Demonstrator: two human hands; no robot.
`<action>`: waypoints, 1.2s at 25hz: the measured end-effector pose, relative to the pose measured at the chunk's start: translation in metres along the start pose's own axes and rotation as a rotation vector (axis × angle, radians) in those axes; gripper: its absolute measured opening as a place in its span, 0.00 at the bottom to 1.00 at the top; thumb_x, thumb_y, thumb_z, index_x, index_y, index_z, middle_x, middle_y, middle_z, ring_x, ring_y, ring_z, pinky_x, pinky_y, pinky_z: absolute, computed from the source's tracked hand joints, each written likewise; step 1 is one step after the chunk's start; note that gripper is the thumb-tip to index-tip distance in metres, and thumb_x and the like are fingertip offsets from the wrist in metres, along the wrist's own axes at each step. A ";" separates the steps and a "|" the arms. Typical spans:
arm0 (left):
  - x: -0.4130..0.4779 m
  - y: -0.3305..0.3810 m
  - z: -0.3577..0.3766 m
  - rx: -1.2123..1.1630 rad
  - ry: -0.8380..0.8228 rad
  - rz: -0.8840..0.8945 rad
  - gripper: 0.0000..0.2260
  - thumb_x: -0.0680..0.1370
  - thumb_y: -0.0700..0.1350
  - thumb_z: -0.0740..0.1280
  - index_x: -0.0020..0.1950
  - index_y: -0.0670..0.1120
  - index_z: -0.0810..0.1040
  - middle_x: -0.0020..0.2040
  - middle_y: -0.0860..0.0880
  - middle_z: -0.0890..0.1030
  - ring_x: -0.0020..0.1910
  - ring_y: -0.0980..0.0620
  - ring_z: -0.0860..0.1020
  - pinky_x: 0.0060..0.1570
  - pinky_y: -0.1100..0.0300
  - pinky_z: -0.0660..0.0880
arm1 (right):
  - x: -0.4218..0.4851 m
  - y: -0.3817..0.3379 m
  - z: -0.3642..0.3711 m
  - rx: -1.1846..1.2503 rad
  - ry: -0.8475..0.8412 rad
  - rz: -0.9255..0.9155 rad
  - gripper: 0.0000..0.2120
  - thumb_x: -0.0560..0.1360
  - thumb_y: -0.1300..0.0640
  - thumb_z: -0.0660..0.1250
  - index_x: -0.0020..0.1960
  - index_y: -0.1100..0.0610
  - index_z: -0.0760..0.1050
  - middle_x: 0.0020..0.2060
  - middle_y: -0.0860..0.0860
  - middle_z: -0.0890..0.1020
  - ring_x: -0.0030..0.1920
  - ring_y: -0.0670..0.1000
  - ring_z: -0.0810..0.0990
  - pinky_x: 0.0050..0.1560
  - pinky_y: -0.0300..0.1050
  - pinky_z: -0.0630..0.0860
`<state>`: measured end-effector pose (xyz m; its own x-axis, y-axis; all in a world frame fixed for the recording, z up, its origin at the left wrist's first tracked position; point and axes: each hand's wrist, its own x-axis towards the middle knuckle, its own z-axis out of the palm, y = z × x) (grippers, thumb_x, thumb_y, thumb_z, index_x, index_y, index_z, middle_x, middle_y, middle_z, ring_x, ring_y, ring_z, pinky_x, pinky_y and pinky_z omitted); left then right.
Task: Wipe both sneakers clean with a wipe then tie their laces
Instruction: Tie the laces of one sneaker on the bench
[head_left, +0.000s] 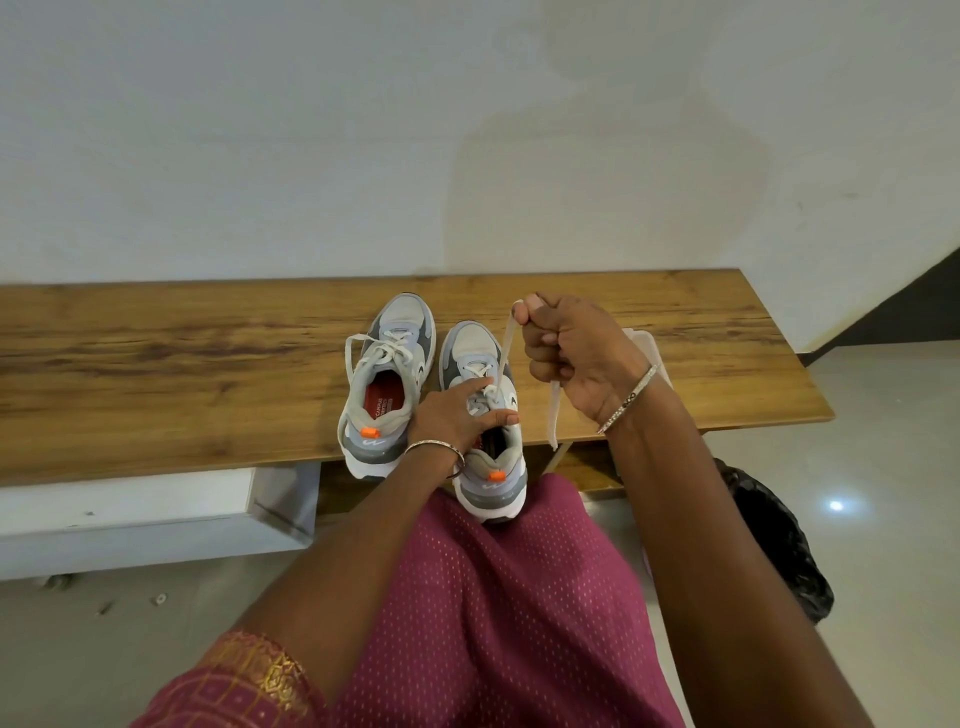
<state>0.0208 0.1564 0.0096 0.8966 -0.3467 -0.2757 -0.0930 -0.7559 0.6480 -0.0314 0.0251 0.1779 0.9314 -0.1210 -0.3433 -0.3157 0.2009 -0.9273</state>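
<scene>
Wooden bench (156, 364) by white wall (467, 130). Left sneaker (395, 332) and right sneaker (470, 343) side by side on bench, heels toward person. Left hand (452, 415) rests on right sneaker, pointing finger straight, pressing lace crossing. Right hand (576, 348), fingers curled tight, grips lace (506, 348) pulled up from right sneaker. Lace end hangs below fist.

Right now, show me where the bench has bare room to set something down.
Widest bare stretch: bench left of the left sneaker. Smaller patch: between the pale packet and the bench's right end. Crowded middle: right sneaker, left hand, right hand, lace.
</scene>
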 end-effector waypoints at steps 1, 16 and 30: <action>0.000 0.001 -0.001 0.006 -0.011 -0.006 0.41 0.59 0.79 0.63 0.69 0.64 0.72 0.61 0.47 0.82 0.60 0.45 0.78 0.59 0.52 0.75 | -0.001 0.003 0.000 0.014 -0.005 -0.014 0.16 0.84 0.62 0.52 0.39 0.57 0.71 0.24 0.46 0.62 0.23 0.43 0.55 0.22 0.36 0.52; -0.010 0.073 -0.128 0.094 -0.322 -0.217 0.17 0.82 0.49 0.62 0.48 0.36 0.81 0.22 0.53 0.76 0.20 0.55 0.67 0.21 0.65 0.64 | 0.023 0.142 0.008 -0.945 0.375 0.226 0.43 0.68 0.33 0.71 0.71 0.58 0.64 0.66 0.59 0.70 0.68 0.61 0.67 0.66 0.56 0.67; -0.030 0.115 -0.145 -0.528 0.075 0.165 0.14 0.81 0.47 0.64 0.39 0.44 0.82 0.30 0.52 0.71 0.28 0.57 0.66 0.30 0.63 0.64 | 0.043 0.150 0.026 -1.098 0.394 0.200 0.34 0.71 0.37 0.71 0.66 0.59 0.70 0.63 0.57 0.73 0.65 0.60 0.68 0.63 0.55 0.69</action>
<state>0.0463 0.1604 0.1957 0.9185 -0.3822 -0.1018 -0.0223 -0.3071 0.9514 -0.0341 0.0755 0.0280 0.7879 -0.5127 -0.3410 -0.6156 -0.6687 -0.4171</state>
